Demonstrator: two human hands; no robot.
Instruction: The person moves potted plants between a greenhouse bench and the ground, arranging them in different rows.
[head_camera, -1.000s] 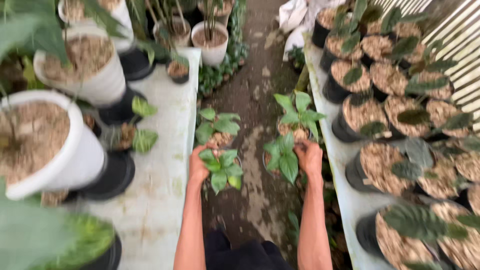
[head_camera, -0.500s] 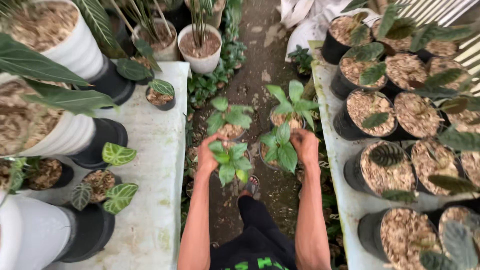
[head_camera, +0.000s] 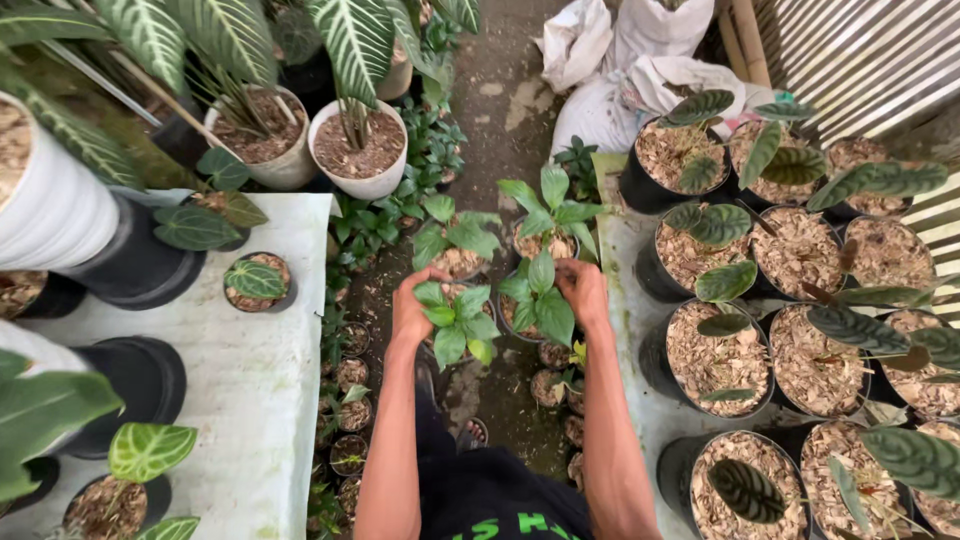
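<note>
My left hand (head_camera: 411, 309) grips two small pots of green leafy plants, a near one (head_camera: 458, 322) and a farther one (head_camera: 456, 240). My right hand (head_camera: 583, 288) holds two more such plants, the near one (head_camera: 541, 300) and the far one (head_camera: 552, 212). I carry all of them above a dirt path (head_camera: 505, 110) between two low benches. The pots themselves are mostly hidden by leaves and fingers.
A white-covered bench (head_camera: 262, 370) on the left bears black and white pots with striped-leaf plants. The right bench (head_camera: 630, 260) holds several black pots (head_camera: 716, 362) filled with wood chips and dark leaves. White sacks (head_camera: 625, 70) lie ahead. Small pots (head_camera: 350, 375) line the ground.
I have walked forward along the path with the plants still in both hands. The sacks and the far white pots have come closer.
</note>
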